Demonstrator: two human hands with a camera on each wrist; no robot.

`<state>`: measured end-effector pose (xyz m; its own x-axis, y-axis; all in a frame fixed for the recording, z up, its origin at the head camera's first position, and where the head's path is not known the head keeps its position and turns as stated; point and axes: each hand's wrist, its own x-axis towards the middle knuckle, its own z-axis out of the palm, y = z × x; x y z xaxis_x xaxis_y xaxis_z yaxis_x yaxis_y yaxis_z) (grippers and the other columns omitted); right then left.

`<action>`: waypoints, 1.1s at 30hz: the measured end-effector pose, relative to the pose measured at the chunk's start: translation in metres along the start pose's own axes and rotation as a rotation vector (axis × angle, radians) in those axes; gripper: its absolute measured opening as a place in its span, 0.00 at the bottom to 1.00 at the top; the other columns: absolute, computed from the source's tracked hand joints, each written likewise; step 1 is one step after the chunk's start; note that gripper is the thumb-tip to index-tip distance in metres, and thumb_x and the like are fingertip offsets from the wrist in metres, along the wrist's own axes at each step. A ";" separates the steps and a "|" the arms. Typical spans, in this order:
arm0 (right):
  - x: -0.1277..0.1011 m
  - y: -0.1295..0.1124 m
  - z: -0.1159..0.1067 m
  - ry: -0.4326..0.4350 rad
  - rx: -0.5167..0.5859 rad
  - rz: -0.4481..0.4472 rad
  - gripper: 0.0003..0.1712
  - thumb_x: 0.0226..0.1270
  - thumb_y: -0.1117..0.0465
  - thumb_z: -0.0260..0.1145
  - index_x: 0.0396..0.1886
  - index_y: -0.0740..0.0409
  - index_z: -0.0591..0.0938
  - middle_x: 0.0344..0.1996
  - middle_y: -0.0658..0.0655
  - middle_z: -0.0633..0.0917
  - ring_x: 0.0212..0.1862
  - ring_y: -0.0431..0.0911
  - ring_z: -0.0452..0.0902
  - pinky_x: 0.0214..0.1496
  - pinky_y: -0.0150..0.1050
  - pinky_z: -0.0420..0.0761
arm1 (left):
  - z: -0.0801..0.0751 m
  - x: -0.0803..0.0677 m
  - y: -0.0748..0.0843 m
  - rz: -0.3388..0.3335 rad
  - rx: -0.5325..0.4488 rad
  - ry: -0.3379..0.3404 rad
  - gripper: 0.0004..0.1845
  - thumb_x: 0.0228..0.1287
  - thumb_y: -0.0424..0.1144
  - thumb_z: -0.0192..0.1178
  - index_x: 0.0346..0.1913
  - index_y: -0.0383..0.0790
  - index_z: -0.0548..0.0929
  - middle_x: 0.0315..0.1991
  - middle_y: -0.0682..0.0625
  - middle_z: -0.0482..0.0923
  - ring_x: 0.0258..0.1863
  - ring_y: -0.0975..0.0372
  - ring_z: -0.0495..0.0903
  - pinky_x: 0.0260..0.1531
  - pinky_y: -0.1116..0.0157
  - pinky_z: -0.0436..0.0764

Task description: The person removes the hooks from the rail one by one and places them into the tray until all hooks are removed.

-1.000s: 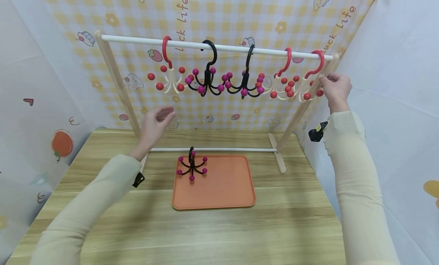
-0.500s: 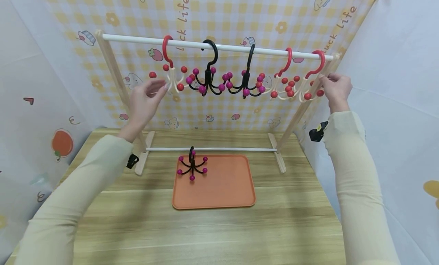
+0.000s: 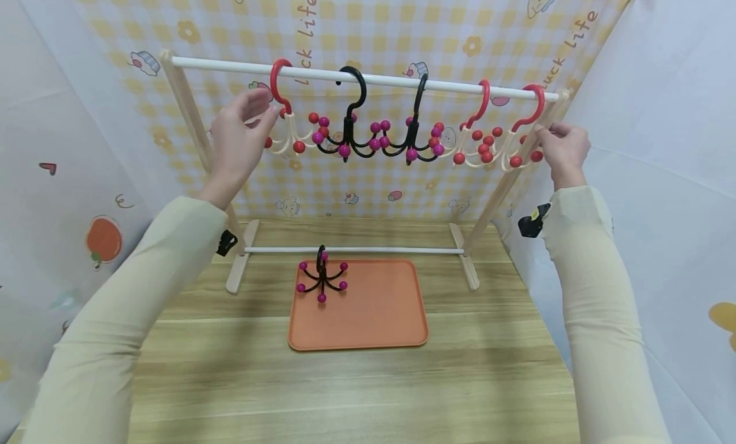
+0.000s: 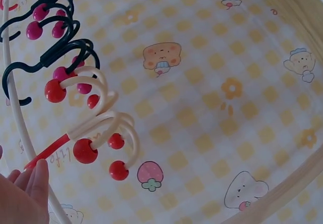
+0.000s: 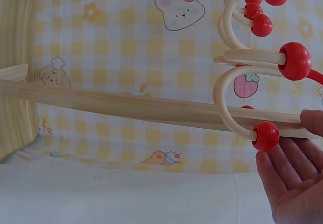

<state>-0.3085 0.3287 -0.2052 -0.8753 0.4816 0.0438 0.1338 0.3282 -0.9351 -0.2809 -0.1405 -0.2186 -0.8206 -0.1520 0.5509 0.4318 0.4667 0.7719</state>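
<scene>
In the head view my left hand [image 3: 238, 134] is raised at the leftmost multi-hook hanger [image 3: 292, 136], which has a red hook and cream arms tipped with red balls. Thumb and fingers pinch near its red hook [image 4: 51, 149], seen in the left wrist view. My right hand [image 3: 562, 149] grips the right wooden post [image 5: 151, 108] of the rack, thumb on one side and fingers on the other. Two black hangers [image 3: 348, 128] with magenta balls and two more red-and-cream hangers [image 3: 508, 150] also hang from the white rail [image 3: 230, 66].
Below the rail, an orange tray [image 3: 368, 316] lies on the wooden table [image 3: 368, 393]. Another black hanger [image 3: 322, 279] sits at the tray's back left. A white lower bar [image 3: 391, 250] joins the rack's feet behind it. A checked cloth [image 3: 368, 22] backs the scene.
My left hand has risen to the leftmost hanger's hook. That hanger and the black one beside it have turned slightly. My right hand has stayed on the post.
</scene>
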 end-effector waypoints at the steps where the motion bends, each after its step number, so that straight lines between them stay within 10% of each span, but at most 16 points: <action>1: 0.000 0.000 0.000 0.000 0.002 0.002 0.32 0.52 0.42 0.60 0.57 0.50 0.73 0.53 0.49 0.73 0.48 0.40 0.66 0.58 0.36 0.62 | 0.001 0.002 0.002 -0.013 -0.007 -0.005 0.21 0.58 0.44 0.57 0.54 0.40 0.73 0.52 0.50 0.74 0.49 0.66 0.72 0.47 0.70 0.70; 16: 0.000 0.001 0.000 0.013 0.006 0.008 0.32 0.50 0.41 0.61 0.55 0.50 0.74 0.50 0.49 0.73 0.47 0.40 0.65 0.57 0.35 0.63 | 0.013 0.023 0.010 -0.175 0.037 -0.044 0.21 0.61 0.42 0.53 0.57 0.41 0.70 0.53 0.48 0.72 0.49 0.63 0.73 0.47 0.72 0.70; 33: 0.000 0.000 0.001 0.008 -0.011 0.001 0.32 0.53 0.43 0.60 0.58 0.50 0.72 0.53 0.50 0.73 0.49 0.41 0.67 0.58 0.36 0.62 | 0.020 0.032 0.017 -0.189 0.008 0.020 0.16 0.61 0.41 0.53 0.50 0.39 0.77 0.46 0.48 0.77 0.41 0.64 0.76 0.41 0.73 0.73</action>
<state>-0.3086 0.3278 -0.2056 -0.8714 0.4884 0.0455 0.1401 0.3368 -0.9311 -0.3076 -0.1203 -0.1942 -0.8790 -0.2552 0.4027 0.2677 0.4348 0.8598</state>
